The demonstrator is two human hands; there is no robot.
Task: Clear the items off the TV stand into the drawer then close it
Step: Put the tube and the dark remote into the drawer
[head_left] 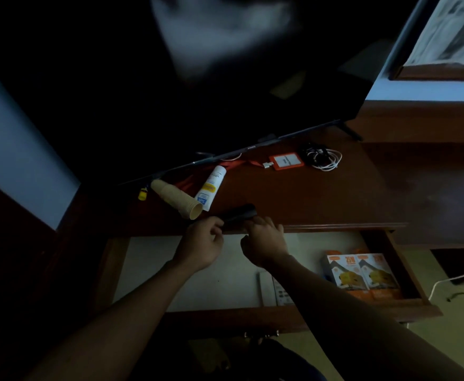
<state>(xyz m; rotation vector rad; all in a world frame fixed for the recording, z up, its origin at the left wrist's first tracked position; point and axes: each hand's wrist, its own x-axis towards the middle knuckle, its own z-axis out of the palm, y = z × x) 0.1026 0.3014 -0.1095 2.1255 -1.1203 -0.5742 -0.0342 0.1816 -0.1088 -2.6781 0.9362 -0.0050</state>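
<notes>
Black cylinder (237, 214), dim and blurred, lies on stand (308, 199).

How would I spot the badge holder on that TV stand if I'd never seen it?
Start at the TV and drop to the dark wooden stand top beneath its lower edge. Right of the white tube and left of the coiled cables lies the badge holder: flat, orange-framed, with a white card inside.

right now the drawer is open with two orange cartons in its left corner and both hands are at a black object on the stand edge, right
Not quite. The head view shows the two orange cartons in the right corner of the open wooden drawer, not the left. The rest holds: the left hand and right hand are at the black object on the stand's edge.
</notes>
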